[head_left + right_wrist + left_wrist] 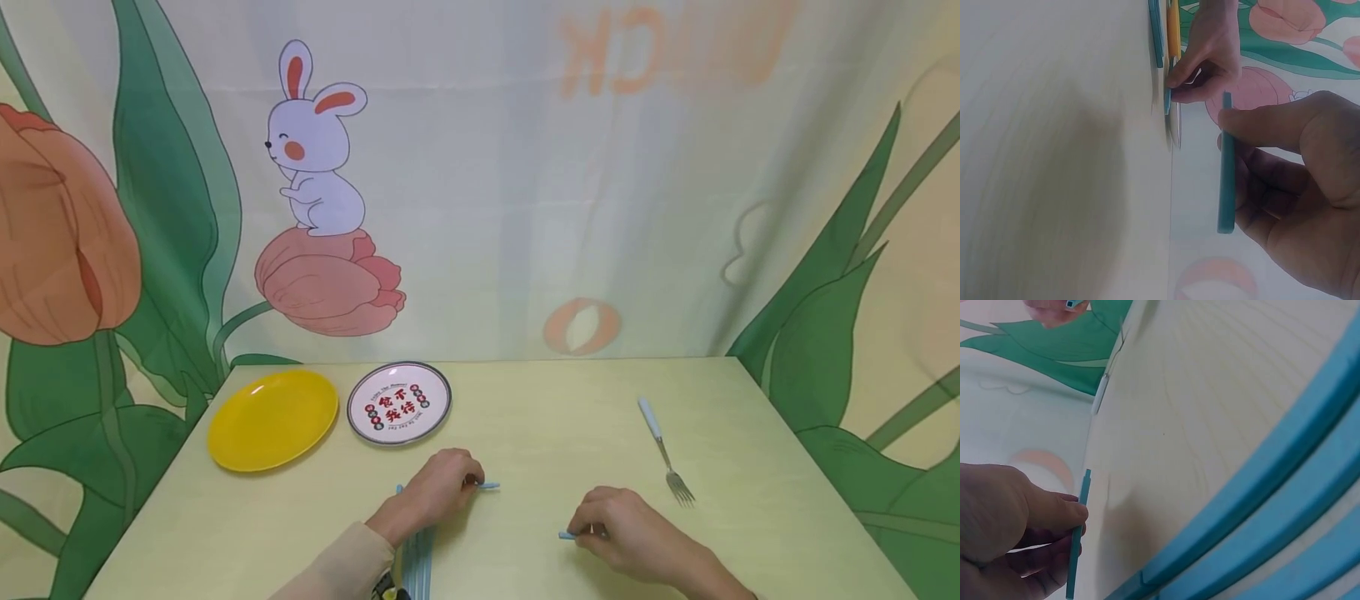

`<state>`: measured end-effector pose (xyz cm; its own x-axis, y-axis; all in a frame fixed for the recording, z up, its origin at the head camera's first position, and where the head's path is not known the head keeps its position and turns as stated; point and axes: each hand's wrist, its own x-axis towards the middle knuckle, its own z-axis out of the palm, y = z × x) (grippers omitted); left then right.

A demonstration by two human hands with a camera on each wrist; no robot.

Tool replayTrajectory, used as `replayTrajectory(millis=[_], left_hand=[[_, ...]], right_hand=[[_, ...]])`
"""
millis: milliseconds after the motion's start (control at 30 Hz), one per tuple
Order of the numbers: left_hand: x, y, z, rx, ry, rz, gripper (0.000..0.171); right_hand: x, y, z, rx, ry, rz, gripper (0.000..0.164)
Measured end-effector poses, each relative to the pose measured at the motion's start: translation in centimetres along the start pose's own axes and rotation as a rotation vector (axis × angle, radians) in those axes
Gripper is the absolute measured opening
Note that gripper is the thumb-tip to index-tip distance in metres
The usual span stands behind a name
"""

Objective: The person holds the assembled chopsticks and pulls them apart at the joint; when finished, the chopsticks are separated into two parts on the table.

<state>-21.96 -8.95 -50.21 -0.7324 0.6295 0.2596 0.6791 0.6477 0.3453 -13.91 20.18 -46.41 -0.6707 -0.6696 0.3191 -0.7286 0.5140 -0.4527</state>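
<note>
My left hand (442,483) pinches a short, slim blue stick (1079,544) between thumb and fingers, low over the table. Its narrower end pokes out to the right of the fingers in the head view. Beneath my left forearm lie several long blue bars (417,567), side by side and partly hidden by the sleeve. Farther right, my right hand (626,533) pinches another short blue stick (1227,181), held above the tabletop. The two sticks are apart.
A yellow plate (273,421) lies at the back left, beside a white plate (400,403) with red characters and a dark rim. To the right is a fork (663,450) with a pale blue handle. A printed curtain (480,208) hangs behind the table (525,417).
</note>
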Motion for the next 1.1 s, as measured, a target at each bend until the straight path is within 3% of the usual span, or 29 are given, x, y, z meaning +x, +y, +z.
replayTrajectory(millis=[867, 1100], left_hand=[[0.42, -0.08, 0.86, -0.019, -0.069, -0.035, 0.015], [0.41, -0.05, 1.04, -0.023, -0.06, -0.035, 0.017]], right_hand=[[-0.59, 0.25, 0.94, 0.009, -0.031, -0.017, 0.012], [-0.63, 0.07, 0.89, 0.048, -0.087, 0.033, 0.01]])
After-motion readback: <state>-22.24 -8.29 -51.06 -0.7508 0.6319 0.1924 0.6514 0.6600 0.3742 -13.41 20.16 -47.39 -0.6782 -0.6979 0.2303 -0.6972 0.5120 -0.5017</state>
